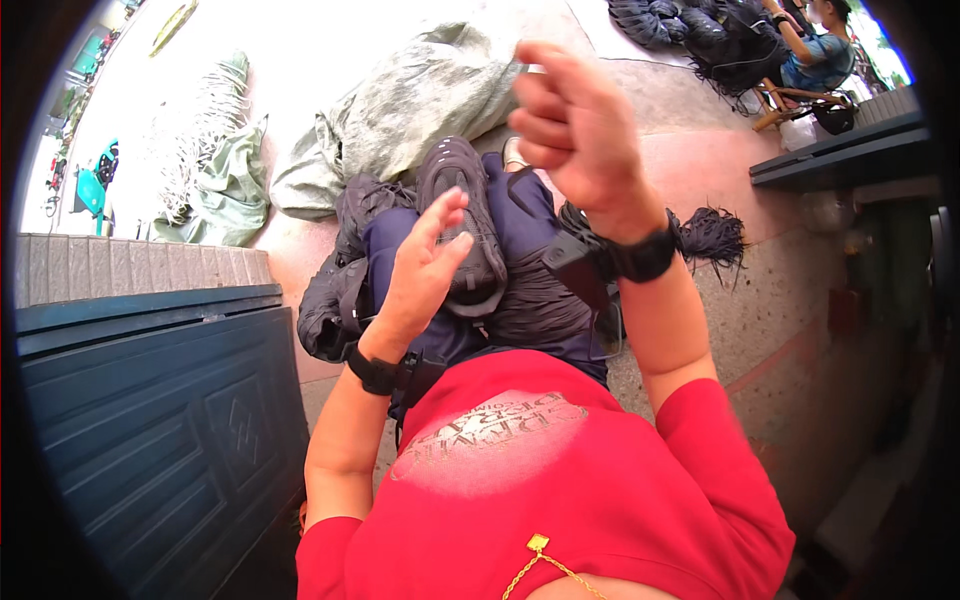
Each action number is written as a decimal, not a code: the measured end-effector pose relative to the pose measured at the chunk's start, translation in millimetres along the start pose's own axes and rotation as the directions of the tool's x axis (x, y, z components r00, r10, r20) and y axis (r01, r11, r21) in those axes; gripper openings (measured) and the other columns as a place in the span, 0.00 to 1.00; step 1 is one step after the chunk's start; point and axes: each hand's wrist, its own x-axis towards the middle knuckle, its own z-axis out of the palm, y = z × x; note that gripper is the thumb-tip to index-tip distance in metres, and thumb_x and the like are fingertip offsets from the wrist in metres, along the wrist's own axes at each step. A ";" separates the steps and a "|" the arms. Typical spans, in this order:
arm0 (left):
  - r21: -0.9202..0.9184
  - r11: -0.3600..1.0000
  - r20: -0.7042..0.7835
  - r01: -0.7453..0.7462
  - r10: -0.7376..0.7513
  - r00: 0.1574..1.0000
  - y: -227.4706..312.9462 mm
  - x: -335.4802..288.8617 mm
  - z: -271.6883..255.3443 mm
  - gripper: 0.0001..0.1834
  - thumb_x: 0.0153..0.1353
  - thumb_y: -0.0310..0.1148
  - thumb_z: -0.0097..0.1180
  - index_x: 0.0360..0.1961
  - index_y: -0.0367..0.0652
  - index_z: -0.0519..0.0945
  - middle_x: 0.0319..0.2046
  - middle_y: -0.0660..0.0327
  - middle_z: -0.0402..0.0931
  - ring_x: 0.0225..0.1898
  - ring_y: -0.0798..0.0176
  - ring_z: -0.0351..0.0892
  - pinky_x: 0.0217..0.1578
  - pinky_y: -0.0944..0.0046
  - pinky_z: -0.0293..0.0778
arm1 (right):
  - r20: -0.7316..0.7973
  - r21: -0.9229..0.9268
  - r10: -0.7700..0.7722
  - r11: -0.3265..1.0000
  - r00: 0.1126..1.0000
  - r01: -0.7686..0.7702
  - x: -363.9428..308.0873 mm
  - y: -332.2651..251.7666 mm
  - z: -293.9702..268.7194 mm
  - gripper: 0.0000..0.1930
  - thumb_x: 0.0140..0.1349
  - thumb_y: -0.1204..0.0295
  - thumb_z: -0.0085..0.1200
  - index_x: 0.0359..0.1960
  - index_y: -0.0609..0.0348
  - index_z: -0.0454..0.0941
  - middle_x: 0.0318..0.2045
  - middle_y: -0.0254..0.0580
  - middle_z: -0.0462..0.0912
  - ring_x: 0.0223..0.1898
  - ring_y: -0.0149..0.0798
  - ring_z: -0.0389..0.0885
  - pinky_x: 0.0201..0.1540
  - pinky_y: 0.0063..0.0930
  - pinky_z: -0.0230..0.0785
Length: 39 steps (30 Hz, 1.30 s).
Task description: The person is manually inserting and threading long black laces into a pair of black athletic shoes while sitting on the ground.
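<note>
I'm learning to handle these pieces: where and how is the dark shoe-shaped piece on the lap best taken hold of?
I'd take the shoe-shaped piece by its long right edge, coming from the person's right. It lies lengthwise over the navy trousers, its far end pointing away, and the left hand is over its left side, so the right edge looks freer.

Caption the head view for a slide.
Left hand open near a dark shoe-shaped piece on the lap; right hand raised.
</note>
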 end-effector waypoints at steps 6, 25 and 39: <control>-0.390 0.921 0.149 0.017 0.045 0.988 23.0 21.4 24.1 0.16 0.59 0.31 0.49 0.47 0.36 0.67 0.33 0.65 0.73 0.32 0.77 0.69 0.36 0.78 0.65 | -0.087 0.141 0.161 0.979 0.983 -0.148 14.0 71.4 -22.3 0.06 0.62 0.67 0.39 0.28 0.53 0.65 0.12 0.23 0.51 0.10 0.20 0.46 0.11 0.16 0.39; -0.133 0.981 -0.218 0.143 -0.170 0.961 -20.4 34.0 14.5 0.08 0.58 0.31 0.50 0.35 0.37 0.73 0.19 0.66 0.69 0.13 0.77 0.64 0.16 0.77 0.64 | -0.412 -0.236 0.303 0.875 0.859 -0.422 -32.4 135.3 -86.4 0.19 0.57 0.54 0.49 0.32 0.60 0.77 0.28 0.32 0.76 0.33 0.27 0.72 0.34 0.20 0.62; 0.901 0.346 0.206 -0.262 0.190 0.960 -50.6 34.4 -66.7 0.12 0.48 0.31 0.55 0.35 0.39 0.76 0.31 0.55 0.75 0.42 0.52 0.68 0.45 0.60 0.63 | -0.287 -0.157 0.206 0.953 0.935 -0.259 -6.2 100.4 -122.6 0.11 0.61 0.64 0.46 0.31 0.59 0.73 0.18 0.27 0.67 0.14 0.19 0.59 0.17 0.16 0.59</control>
